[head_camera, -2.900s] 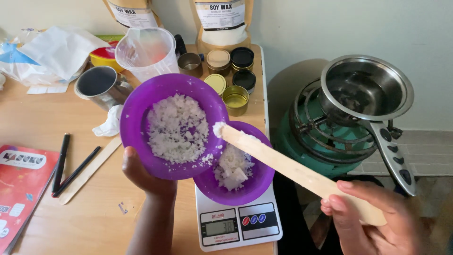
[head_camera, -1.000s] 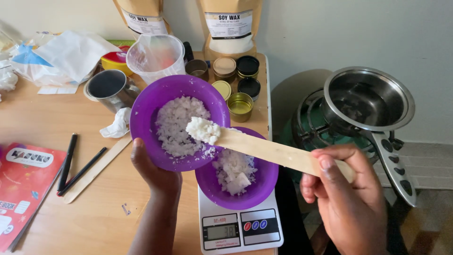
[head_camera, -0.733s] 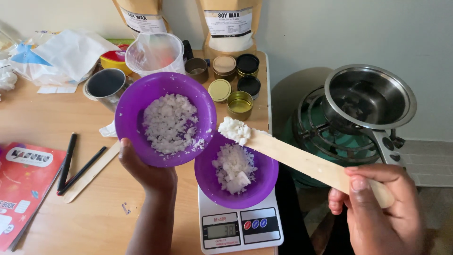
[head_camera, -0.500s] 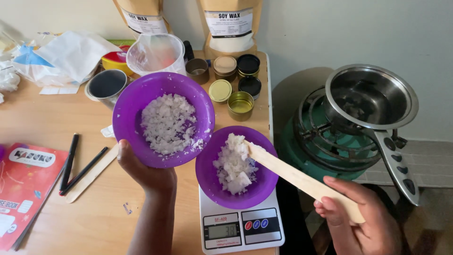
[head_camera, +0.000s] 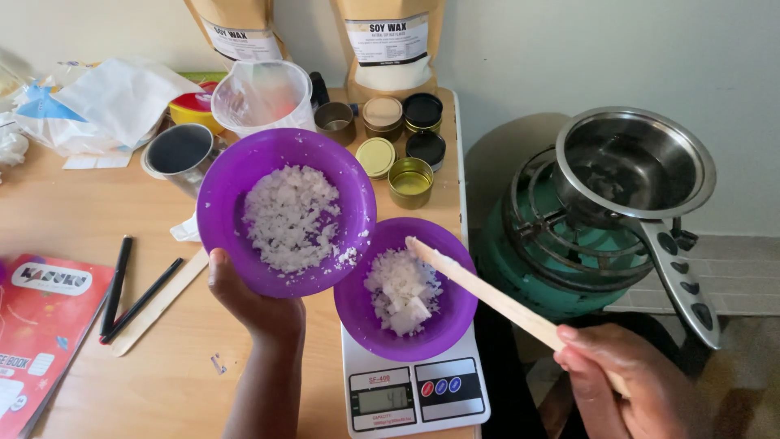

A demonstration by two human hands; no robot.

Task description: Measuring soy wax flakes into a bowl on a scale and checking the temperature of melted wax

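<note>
Stick [head_camera: 487, 293] lifted, still between fingers [head_camera: 581, 351]

The smaller bowl [head_camera: 406, 297] sits on the kitchen scale [head_camera: 414, 394] at the table's [head_camera: 73, 228] right edge, tins [head_camera: 406, 142] behind it, the gas stove [head_camera: 569, 244] to its right bearing a pot [head_camera: 630, 162].

The right hand [head_camera: 630, 382] is running off the bottom edge. The big purple bowl [head_camera: 284, 211] is covering part of the small purple bowl [head_camera: 406, 289], and the red book [head_camera: 36, 325] is getting cut off at the left.
</note>
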